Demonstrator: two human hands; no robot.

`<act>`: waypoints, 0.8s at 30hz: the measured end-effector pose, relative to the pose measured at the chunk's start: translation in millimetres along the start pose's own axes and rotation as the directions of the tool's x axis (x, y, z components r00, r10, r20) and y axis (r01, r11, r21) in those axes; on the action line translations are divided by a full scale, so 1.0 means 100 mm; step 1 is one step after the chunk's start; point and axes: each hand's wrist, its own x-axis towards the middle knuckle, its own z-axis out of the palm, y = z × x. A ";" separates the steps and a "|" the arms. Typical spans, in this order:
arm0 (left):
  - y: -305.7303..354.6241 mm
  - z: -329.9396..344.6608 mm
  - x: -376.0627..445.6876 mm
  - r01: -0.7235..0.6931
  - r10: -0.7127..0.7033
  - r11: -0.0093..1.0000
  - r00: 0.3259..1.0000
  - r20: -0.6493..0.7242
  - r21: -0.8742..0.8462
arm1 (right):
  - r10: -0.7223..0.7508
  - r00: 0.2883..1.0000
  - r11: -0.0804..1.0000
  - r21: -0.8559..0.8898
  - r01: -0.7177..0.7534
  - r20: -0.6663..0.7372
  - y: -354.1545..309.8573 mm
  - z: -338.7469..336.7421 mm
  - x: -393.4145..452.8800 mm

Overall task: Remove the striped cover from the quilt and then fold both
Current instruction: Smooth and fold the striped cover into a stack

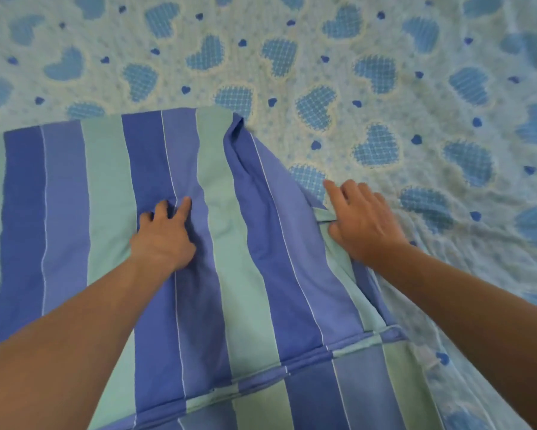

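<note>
— Blue, violet and pale green stripes fill the lower left and centre of the frame: that is the striped cover (245, 274), lying flat. Where is its edge?

— Its far edge runs across the middle left of the frame, and its right edge slants from the centre down toward the lower right. A folded hem crosses the bottom of the frame, with another striped layer below it.

— What lies under it?

— A pale sheet printed with blue checked hearts (385, 88). It fills the top and the right side of the frame. I cannot tell whether this is the quilt or a bed sheet.

— And the left hand (163, 234)?

— It rests on the cover at centre left, fingers curled into the cloth, with small creases gathered around them.

— The right hand (362, 218)?

— It is at the cover's right edge, centre right of the frame. The thumb pinches a green fold of the cover, while the fingers stretch forward over the heart sheet.

— Any ridge in the cloth?

— Yes, a raised fold runs between the two hands, from the cover's far corner down toward the centre.
</note>
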 end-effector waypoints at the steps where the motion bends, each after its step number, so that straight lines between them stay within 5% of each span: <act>1: -0.02 -0.06 0.04 -0.026 0.026 0.999 1.000 0.001 0.043 | -0.055 0.998 0.998 -0.026 0.055 -0.021 -0.05 0.02 0.11; 4: -0.10 -0.20 0.14 -0.059 0.058 0.995 0.998 0.025 0.083 | -0.123 0.992 0.989 -0.083 0.121 -0.013 -0.03 -0.05 0.41; 6: -0.13 -0.22 0.14 -0.090 0.085 0.991 0.995 0.047 0.103 | 0.180 0.984 0.984 -0.003 -0.180 0.019 0.21 -0.17 0.56; 8: -0.14 -0.24 0.15 -0.117 0.111 0.985 0.992 0.058 0.124 | 0.569 0.815 0.792 0.193 -0.580 0.114 0.57 -0.27 0.65; 9: -0.15 -0.26 0.16 -0.120 0.113 0.984 0.992 0.057 0.133 | 0.628 0.764 0.729 0.230 -0.644 0.148 0.69 -0.30 0.67; 11: -0.15 -0.29 0.19 -0.123 0.116 0.980 0.992 0.053 0.154 | 0.490 0.870 0.840 0.240 -0.487 0.053 0.68 -0.33 0.69; 13: -0.15 -0.26 0.20 -0.134 0.127 0.979 0.990 0.055 0.152 | 0.153 0.982 0.934 0.340 -0.108 -0.108 0.47 -0.25 0.64; 15: -0.16 -0.23 0.22 -0.125 0.119 0.981 0.992 0.053 0.149 | -0.142 0.986 0.944 0.287 0.162 -0.090 0.34 -0.14 0.64; 20: -0.15 -0.22 0.25 -0.141 0.138 0.976 0.990 0.033 0.165 | 0.017 0.999 0.986 0.165 -0.010 -0.037 0.25 -0.12 1.17; 23: -0.18 -0.17 0.22 -0.141 0.139 0.974 0.990 0.023 0.178 | -0.194 0.978 0.980 -0.061 0.190 -0.073 0.31 -0.13 1.37; 24: -0.17 -0.17 0.23 -0.152 0.152 0.969 0.988 0.018 0.197 | -0.096 0.992 0.993 -0.075 0.090 -0.085 0.45 -0.14 1.37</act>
